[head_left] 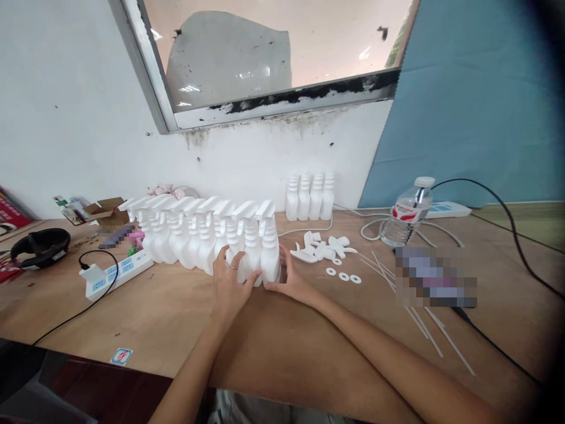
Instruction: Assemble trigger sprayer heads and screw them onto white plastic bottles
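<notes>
A close-packed row of white spray bottles (pixel 203 241) with trigger heads stands upright on the wooden table. At the row's right end, my right hand (pixel 293 280) curves around the lower side of the last spray bottle (pixel 270 256), thumb in front. My left hand (pixel 232 280) is on the lower front of the neighbouring bottles, its fingers bent around a spray bottle (pixel 251 247) and its thumb pointing toward the end one. Some fingertips are hidden between the bottles. Right of my hands lie loose white trigger-head parts (pixel 322 247), several white rings (pixel 344 276) and thin white tubes (pixel 417 312).
Several headless white bottles (pixel 310 200) stand by the wall. At right are a water bottle (pixel 406 215), a blurred phone-like object (pixel 435 277) and cables. Leftward lie a power strip (pixel 119 275), a black headband-like object (pixel 39 247) and a cardboard box (pixel 106 211).
</notes>
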`<state>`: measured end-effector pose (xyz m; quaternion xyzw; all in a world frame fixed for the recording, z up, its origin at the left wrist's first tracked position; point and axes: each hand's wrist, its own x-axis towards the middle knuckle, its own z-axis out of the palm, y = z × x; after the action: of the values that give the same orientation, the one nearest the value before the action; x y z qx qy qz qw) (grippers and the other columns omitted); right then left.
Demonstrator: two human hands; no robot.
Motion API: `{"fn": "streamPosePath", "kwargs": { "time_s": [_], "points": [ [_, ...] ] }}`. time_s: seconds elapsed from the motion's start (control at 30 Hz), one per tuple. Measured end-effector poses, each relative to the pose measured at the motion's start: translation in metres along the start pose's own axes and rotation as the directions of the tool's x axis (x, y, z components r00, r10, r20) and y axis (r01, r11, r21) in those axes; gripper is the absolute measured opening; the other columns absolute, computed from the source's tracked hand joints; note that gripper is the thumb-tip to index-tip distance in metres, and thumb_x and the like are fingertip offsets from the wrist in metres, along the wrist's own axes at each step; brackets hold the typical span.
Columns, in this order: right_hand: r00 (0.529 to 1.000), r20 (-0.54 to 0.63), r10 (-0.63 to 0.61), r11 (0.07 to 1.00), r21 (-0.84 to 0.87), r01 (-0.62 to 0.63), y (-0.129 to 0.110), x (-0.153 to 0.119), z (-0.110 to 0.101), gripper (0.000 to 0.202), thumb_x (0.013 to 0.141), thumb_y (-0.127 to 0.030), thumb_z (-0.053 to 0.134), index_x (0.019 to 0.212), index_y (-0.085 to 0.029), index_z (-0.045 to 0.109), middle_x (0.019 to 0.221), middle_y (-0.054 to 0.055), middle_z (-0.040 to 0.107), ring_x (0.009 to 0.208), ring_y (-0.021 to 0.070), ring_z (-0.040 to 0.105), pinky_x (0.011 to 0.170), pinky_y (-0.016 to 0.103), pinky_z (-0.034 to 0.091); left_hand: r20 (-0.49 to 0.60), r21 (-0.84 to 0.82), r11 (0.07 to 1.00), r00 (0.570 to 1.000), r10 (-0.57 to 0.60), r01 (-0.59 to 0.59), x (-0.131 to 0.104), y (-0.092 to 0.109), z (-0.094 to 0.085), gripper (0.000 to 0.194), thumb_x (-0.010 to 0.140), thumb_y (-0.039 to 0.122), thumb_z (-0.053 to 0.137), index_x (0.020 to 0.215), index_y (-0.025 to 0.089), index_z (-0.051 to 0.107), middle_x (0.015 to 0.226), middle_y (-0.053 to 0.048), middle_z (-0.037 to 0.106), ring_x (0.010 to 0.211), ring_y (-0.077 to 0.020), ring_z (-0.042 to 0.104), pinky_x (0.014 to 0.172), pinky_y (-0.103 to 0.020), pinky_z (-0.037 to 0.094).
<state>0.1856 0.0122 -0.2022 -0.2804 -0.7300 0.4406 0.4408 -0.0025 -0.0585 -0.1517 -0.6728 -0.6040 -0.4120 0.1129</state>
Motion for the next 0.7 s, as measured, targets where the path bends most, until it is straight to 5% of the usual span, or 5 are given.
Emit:
{"fn": "streamPosePath", "kwargs": {
  "time_s": [0.2, 0.37, 0.53, 0.7],
  "points": [
    [0.985, 0.118, 0.125, 0.992, 0.006, -0.126, -0.001, 0.008, -0.018, 0.123, 0.056, -0.047, 0.084, 0.149, -0.032, 0.005, 0.155, 0.012, 0.016, 0.142, 0.034, 0.02, 0.113, 0.055, 0.02, 0.02, -0.019, 0.999, 0.999, -0.05, 0.051, -0.002, 0.003, 0.001, 0.058, 0.073, 0.048, 0.072, 0.121, 0.024, 0.05, 0.139, -0.015, 0.033, 0.125, -0.0367, 0.042, 0.092, -0.051, 0.047],
    [0.957, 0.28, 0.071, 0.97, 0.206, -0.132, -0.006, 0.026, -0.03, 0.112, 0.061, -0.039, 0.084, 0.148, -0.033, 0.013, 0.156, 0.01, 0.018, 0.142, 0.0297, 0.022, 0.113, 0.049, 0.024, 0.055, -0.088, 0.995, 0.998, -0.036, 0.041, -0.001, 0.003, 0.0, 0.044, 0.08, 0.036, 0.064, 0.119, 0.024, 0.048, 0.138, -0.013, 0.031, 0.125, -0.0321, 0.045, 0.092, -0.048, 0.049],
    [0.939, 0.343, -0.009, 0.934, 0.339, -0.115, -0.011, 0.031, -0.025, 0.106, 0.058, -0.037, 0.086, 0.144, -0.03, 0.024, 0.153, 0.009, 0.026, 0.142, 0.0279, 0.023, 0.114, 0.047, 0.024, 0.048, -0.107, 0.993, 0.998, -0.037, 0.042, -0.001, 0.005, -0.002, 0.039, 0.079, 0.034, 0.063, 0.114, 0.022, 0.049, 0.136, -0.013, 0.033, 0.121, -0.0306, 0.048, 0.091, -0.046, 0.05],
    [0.935, 0.355, 0.004, 0.954, 0.28, -0.11, -0.023, 0.012, -0.01, 0.111, 0.054, -0.046, 0.086, 0.144, -0.028, 0.023, 0.15, 0.011, 0.03, 0.14, 0.0292, 0.026, 0.113, 0.048, 0.024, 0.061, -0.114, 0.993, 0.998, -0.032, 0.039, -0.016, 0.006, -0.02, 0.04, 0.079, 0.035, 0.064, 0.112, 0.02, 0.048, 0.135, -0.016, 0.034, 0.112, -0.0292, 0.054, 0.083, -0.042, 0.053]
  ]
}}
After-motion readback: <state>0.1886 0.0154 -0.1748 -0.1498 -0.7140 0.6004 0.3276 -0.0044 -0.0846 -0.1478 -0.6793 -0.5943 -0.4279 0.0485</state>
